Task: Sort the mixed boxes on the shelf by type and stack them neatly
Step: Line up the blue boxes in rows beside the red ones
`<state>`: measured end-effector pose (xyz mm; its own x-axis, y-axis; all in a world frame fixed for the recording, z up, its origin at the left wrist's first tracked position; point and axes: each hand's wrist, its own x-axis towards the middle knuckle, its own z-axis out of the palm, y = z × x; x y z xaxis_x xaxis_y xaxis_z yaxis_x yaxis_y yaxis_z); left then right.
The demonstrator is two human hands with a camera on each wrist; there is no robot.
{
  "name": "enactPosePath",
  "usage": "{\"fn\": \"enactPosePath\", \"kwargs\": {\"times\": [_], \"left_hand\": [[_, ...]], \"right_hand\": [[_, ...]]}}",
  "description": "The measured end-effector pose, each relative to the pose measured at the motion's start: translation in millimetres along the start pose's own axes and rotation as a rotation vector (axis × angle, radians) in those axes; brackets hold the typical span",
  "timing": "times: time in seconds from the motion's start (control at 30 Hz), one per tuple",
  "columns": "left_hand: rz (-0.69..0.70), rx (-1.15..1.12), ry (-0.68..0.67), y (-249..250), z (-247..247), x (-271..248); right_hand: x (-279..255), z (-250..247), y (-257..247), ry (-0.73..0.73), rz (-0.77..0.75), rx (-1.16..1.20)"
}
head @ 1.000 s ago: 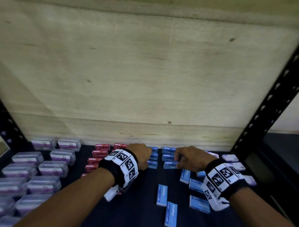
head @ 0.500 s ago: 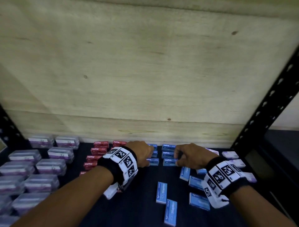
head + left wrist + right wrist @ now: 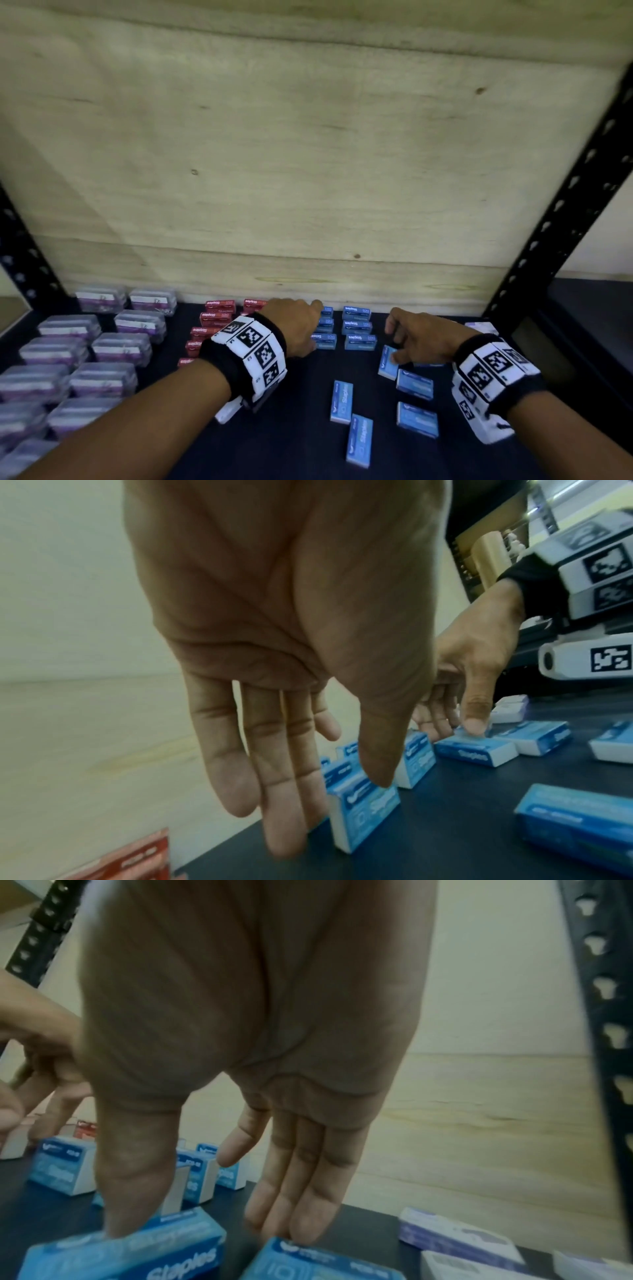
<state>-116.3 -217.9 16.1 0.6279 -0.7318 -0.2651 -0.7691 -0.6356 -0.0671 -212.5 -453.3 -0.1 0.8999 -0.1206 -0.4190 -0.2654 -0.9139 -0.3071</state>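
Blue staples boxes (image 3: 356, 327) stand in two short columns against the back of the dark shelf (image 3: 301, 445). My left hand (image 3: 313, 325) lies open at the left column, its straight fingers (image 3: 281, 791) pointing down beside a blue box (image 3: 363, 804) and the thumb tip over it. My right hand (image 3: 394, 342) is open over the loose blue boxes. Its thumb (image 3: 133, 1204) presses on one loose blue box (image 3: 120, 1256), also in the head view (image 3: 388, 366). The fingertips touch a second blue box (image 3: 325, 1264). Neither hand holds anything.
Red staples boxes (image 3: 219, 317) are stacked left of the blue ones, and clear purple cases (image 3: 120, 346) fill the far left. More loose blue boxes (image 3: 342, 401) lie in front. Pale purple boxes (image 3: 483, 327) sit by the black shelf post (image 3: 565, 205). A plywood wall (image 3: 308, 171) closes the back.
My right hand has left the right blue column and drawn back to a loose blue box. My left hand has stretched its fingers further toward the back.
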Motion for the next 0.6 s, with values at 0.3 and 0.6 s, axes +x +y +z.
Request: {"fn": "enactPosePath", "kwargs": {"times": [0.3,0.6], "left_hand": [[0.109,0.012,-0.121,48,18,-15],[0.136,-0.168,-0.170,52,21,-24]], "right_hand": [[-12,15,1,0.042,-0.037,-0.032],[-12,17,-9,0.059,-0.042,-0.141]]}}
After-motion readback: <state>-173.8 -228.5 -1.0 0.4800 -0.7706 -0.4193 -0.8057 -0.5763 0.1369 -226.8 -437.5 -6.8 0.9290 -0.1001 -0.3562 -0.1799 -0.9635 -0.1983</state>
